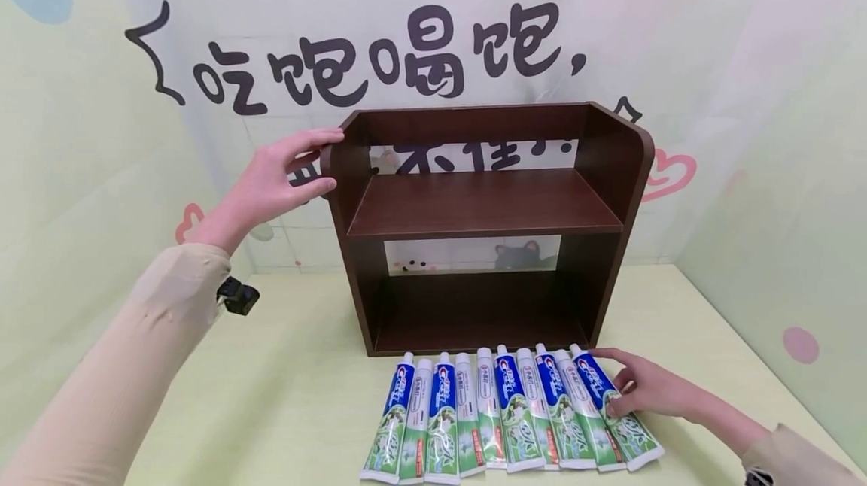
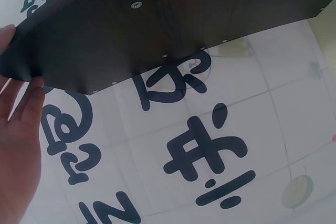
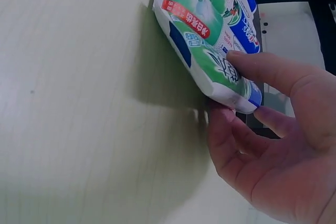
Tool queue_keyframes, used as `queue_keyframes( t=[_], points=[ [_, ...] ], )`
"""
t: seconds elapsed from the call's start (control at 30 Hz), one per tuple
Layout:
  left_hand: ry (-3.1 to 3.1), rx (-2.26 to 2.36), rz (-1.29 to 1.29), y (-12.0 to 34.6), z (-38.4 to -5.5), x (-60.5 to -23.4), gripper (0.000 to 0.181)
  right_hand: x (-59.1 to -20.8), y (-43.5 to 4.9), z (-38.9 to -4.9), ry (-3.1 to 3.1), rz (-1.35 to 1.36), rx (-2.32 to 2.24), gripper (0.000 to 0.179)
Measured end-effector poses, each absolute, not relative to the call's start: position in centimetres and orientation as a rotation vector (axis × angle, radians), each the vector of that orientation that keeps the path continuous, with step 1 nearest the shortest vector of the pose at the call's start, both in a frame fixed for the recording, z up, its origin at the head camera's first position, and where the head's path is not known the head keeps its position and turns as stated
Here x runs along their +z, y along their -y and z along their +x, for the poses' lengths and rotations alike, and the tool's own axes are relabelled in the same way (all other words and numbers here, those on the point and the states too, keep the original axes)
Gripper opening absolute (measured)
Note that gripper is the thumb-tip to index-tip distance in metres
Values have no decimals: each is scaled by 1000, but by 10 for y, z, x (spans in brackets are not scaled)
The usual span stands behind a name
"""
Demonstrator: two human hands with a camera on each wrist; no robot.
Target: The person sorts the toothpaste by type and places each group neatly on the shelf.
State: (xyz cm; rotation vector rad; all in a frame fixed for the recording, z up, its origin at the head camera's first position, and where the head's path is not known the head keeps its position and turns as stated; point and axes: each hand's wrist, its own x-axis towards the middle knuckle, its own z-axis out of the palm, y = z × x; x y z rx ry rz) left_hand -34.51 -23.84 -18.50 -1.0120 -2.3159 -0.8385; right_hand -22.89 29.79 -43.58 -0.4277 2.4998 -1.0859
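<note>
A dark brown two-tier shelf [image 1: 488,204] stands upright on the table. My left hand [image 1: 281,177] holds the upper corner of its left side panel [image 2: 157,19], with thumb and fingers at opposite edges in the left wrist view. In front of the shelf, several toothpaste tubes lie side by side in a row, blue-and-green ones alternating loosely with white-and-green ones. My right hand [image 1: 646,388] pinches the rightmost toothpaste tube [image 1: 612,403] at its side. In the right wrist view my right thumb lies on top of that tube [image 3: 220,66] and the fingers are at its outer edge.
The pale table [image 1: 271,396] extends on both sides of the shelf. Behind it is a wall [image 1: 298,4] with large black lettering and a pink heart drawing. Another wall [image 1: 779,208] rises at the right. Both shelf tiers have open backs above their boards.
</note>
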Motion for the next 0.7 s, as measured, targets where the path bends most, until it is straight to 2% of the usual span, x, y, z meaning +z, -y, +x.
queue_keyframes(
  t=[0.4,0.7],
  points=[
    [2347,-842,-992,239,-344,-182,57,-437,-301,-232,-2421,-333,-1107,70],
    [2360,-827,-977,239,-344,-181,56,-435,-304,-233,-2348,-271,-1096,73]
  ],
)
